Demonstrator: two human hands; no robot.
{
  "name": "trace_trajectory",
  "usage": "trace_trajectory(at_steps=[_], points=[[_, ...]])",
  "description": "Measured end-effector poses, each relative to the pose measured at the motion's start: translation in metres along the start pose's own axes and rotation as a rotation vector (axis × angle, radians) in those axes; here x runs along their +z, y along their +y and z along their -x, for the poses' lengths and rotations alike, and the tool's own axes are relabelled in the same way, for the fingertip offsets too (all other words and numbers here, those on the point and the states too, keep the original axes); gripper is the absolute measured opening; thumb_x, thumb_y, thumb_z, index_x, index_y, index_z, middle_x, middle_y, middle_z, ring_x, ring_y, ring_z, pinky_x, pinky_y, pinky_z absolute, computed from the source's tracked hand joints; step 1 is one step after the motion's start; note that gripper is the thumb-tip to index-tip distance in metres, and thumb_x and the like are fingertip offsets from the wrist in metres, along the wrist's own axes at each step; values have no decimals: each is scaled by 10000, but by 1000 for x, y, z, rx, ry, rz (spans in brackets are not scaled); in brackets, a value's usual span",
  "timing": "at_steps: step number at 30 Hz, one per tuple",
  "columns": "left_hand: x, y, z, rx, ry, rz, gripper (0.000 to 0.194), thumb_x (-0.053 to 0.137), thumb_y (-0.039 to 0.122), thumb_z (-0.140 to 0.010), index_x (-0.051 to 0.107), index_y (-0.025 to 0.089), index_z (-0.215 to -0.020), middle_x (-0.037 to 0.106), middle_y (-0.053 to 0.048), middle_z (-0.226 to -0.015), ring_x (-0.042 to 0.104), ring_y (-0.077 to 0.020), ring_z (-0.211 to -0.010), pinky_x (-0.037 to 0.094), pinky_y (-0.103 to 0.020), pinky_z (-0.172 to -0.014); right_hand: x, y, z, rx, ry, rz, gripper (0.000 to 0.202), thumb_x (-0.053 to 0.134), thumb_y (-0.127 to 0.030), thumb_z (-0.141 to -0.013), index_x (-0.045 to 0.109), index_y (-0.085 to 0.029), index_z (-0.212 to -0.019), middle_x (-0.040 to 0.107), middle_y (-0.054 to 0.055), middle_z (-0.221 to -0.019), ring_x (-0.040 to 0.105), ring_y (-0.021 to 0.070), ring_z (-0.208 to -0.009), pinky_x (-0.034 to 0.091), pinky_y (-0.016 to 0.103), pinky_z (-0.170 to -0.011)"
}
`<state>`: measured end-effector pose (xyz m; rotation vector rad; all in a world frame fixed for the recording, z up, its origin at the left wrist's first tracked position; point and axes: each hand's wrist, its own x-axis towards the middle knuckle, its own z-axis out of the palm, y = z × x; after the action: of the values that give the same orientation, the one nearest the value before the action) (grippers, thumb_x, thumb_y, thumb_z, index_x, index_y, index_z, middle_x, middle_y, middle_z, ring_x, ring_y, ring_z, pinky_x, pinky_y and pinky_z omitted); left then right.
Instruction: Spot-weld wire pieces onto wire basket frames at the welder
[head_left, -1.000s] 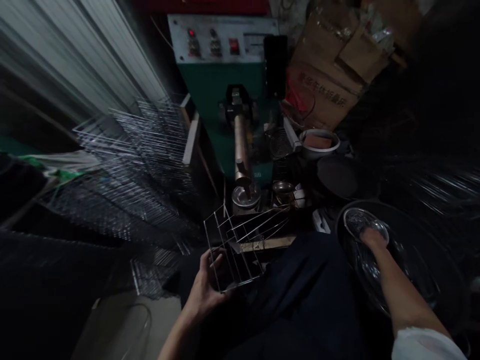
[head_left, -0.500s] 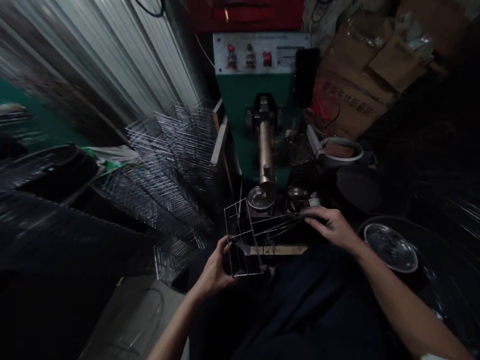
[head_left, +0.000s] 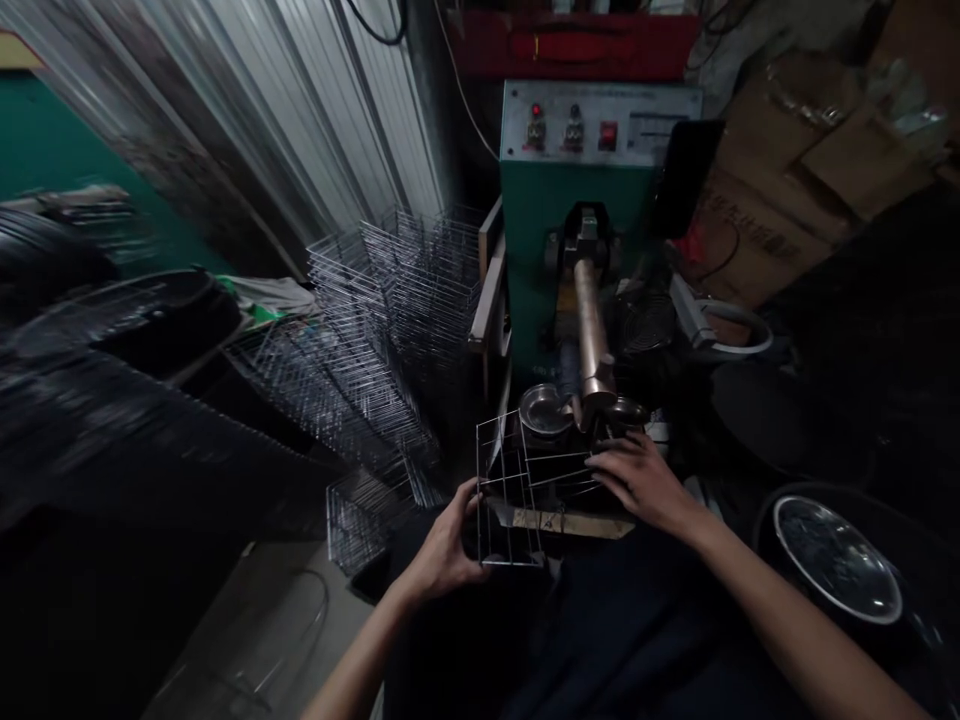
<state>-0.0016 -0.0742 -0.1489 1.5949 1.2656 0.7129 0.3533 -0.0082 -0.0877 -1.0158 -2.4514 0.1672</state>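
Head view: the green machine (head_left: 529,260) fills the middle of my feed, with a stack of wire racks (head_left: 397,310) off to its left. The worst risk I see comes from the machine's thick metal rod (head_left: 590,320): its lower end stands just above the person's right hand (head_left: 645,485), so if it were to come down, those fingers could be pinched. Next I'd worry about the open wire frame (head_left: 507,490), in front of the machine, low and left of the rod's end. It looks held mainly along one side, so a loose grip could let it twist. Smaller again, its long thin wires run rightward to the right hand, and a careless push there could bend or misalign them.

As for pose, the left forearm rises from the lower left, and the left hand (head_left: 450,545) is clamped on the frame's near-left side, fingers above, thumb at the bottom edge. The right forearm reaches in from the lower right, back of the hand uppermost, fingers pointing left at the wire ends. Whether those fingertips pinch a wire or merely rest there, I can't tell in this gloom.
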Motion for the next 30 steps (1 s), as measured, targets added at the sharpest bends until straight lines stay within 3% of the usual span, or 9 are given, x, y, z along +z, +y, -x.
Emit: trace_trajectory(at_steps=[9,16,22,30], points=[[-1,9,-12,60,-20,21,1034,794,148,-589,288,249,-1486,581,-177,-1452,557,-386,-1387,487,-569,-1130,-6,1,-7,32,-21,-47,239,606,-139,-994,688,-253,-1187,732,80,-1104,650,261,-1104,435,460,-987],[-1,13,-21,90,21,-25,1007,795,146,-587,314,241,-1466,608,-172,-1419,592,-380,-1351,495,-544,-1123,2,3,-6,-41,34,70,461,534,2,-964,589,-253,-1344,748,73,-1168,631,274,-1174,254,538,-1062],[-4,10,-26,102,43,-60,1027,791,163,-586,284,244,-1475,582,-170,-1431,564,-381,-1379,492,-536,-1122,4,5,-9,-20,153,25,378,583,-51,-987,634,-276,-1287,770,49,-1088,652,242,-1148,259,486,-1025],[-11,20,-32,102,62,-87,985,772,170,-590,302,244,-1452,638,-149,-1351,613,-364,-1322,510,-518,-1097,7,8,-19,47,173,-4,299,561,-126,-1030,683,-308,-1235,758,64,-1135,654,243,-1136,267,488,-991]])
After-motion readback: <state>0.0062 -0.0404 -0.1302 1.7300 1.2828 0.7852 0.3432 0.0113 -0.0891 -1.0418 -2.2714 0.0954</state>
